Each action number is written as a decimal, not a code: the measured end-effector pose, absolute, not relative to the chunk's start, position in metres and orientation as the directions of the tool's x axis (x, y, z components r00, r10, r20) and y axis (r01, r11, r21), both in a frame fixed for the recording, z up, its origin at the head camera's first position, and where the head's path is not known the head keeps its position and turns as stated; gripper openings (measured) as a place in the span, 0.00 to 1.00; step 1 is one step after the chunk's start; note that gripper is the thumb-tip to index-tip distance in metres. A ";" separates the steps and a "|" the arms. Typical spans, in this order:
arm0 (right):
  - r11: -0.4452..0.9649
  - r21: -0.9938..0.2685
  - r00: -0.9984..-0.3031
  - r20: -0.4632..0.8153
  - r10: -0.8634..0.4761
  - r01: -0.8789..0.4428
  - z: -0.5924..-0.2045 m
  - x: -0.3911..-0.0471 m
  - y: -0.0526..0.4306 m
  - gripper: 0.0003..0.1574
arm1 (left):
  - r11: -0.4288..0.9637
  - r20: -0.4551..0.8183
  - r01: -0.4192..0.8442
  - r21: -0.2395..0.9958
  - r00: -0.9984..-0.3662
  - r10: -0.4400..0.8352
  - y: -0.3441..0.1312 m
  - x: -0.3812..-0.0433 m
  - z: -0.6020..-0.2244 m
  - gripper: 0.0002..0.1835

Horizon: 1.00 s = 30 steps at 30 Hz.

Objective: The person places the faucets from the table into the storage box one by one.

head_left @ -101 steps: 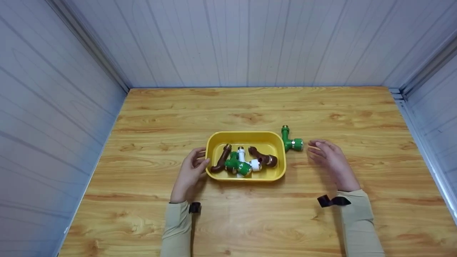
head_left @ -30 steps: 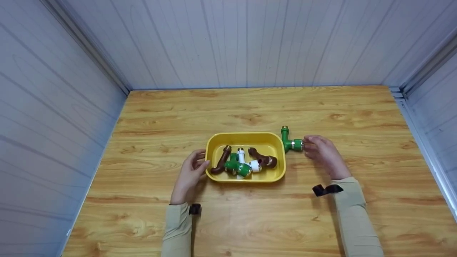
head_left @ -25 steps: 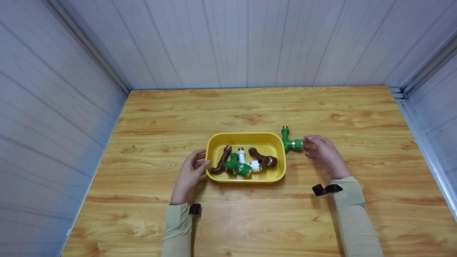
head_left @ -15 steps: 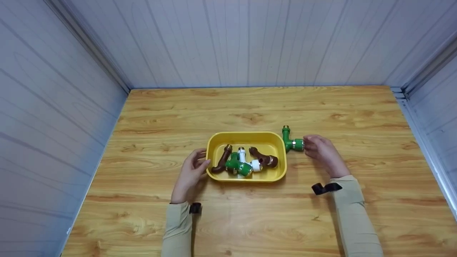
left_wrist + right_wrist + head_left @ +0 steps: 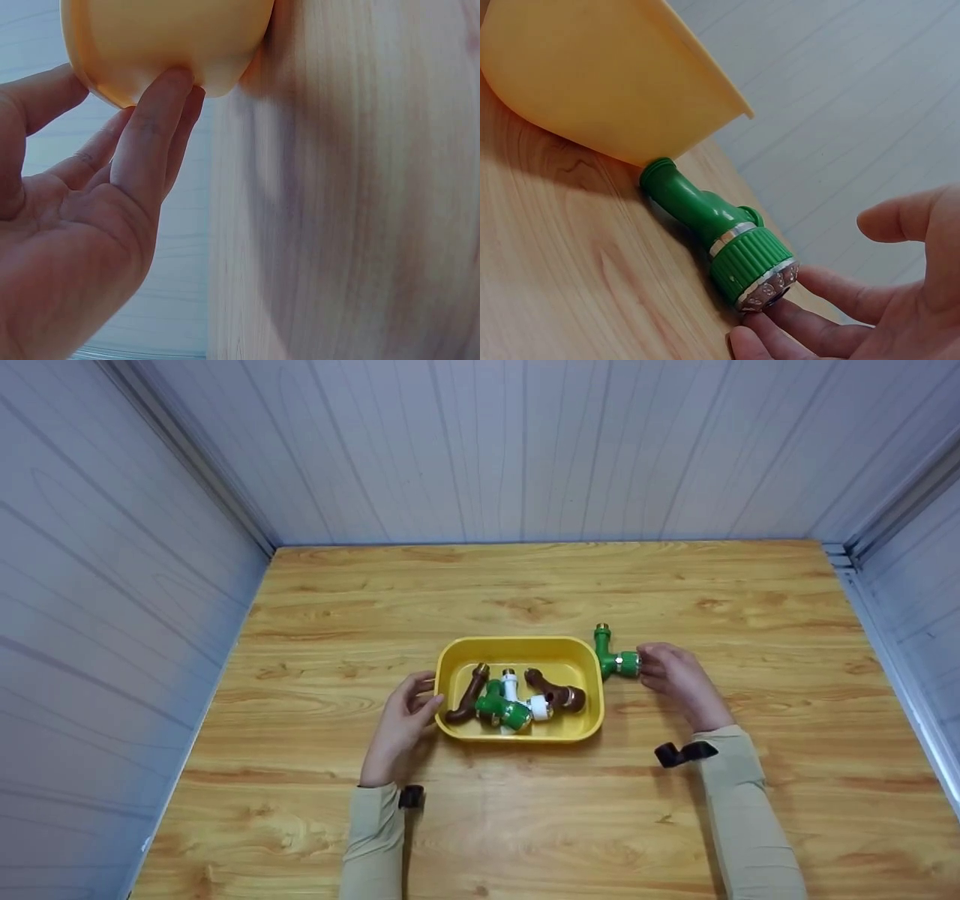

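A yellow plastic bin (image 5: 519, 739) stands on the table. My left hand (image 5: 403, 727) rests its fingertips on the bin's left outer wall, with the thumb at the rim, as the left wrist view also shows. Outside the bin's right end lies a green tap (image 5: 604, 660) with a ribbed knob and a brass-coloured threaded end. My right hand (image 5: 681, 682) touches the knob's silvery end with extended fingertips; in the right wrist view the thumb stands apart from the tap (image 5: 705, 214). That view shows the tap's other end against the foot of the bin wall.
Inside the bin lie a green tap (image 5: 512, 714), a white tap (image 5: 540, 707), a brown bent spout-like piece (image 5: 469, 697) and a brown tap (image 5: 568, 697). White panels (image 5: 517, 450) enclose the wood-patterned table (image 5: 360, 607) at the back and both sides.
Over the last few seconds my right hand has moved left, from just beside the green tap to touching its knob. Since about a second ago, both hands and the bin have stayed practically still.
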State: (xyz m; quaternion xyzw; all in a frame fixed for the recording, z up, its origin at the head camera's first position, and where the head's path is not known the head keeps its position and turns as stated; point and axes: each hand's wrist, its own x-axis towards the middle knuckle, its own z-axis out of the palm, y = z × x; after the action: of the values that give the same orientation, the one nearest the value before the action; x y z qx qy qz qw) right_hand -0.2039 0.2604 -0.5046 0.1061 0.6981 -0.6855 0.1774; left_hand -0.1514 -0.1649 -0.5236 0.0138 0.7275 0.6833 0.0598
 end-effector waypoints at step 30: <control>0.219 -0.911 -0.931 -0.364 -0.026 0.350 -0.513 -0.209 0.254 0.28 | 0.077 -0.073 -0.064 0.995 -0.991 0.116 -0.161 -0.145 -0.502 0.23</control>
State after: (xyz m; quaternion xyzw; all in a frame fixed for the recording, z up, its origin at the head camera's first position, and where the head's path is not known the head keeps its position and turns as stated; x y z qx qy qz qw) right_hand -0.2086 0.2543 -0.5129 0.1058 0.7657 -0.6158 0.1529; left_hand -0.1452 -0.1614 -0.5017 0.0179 0.7307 0.6792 0.0664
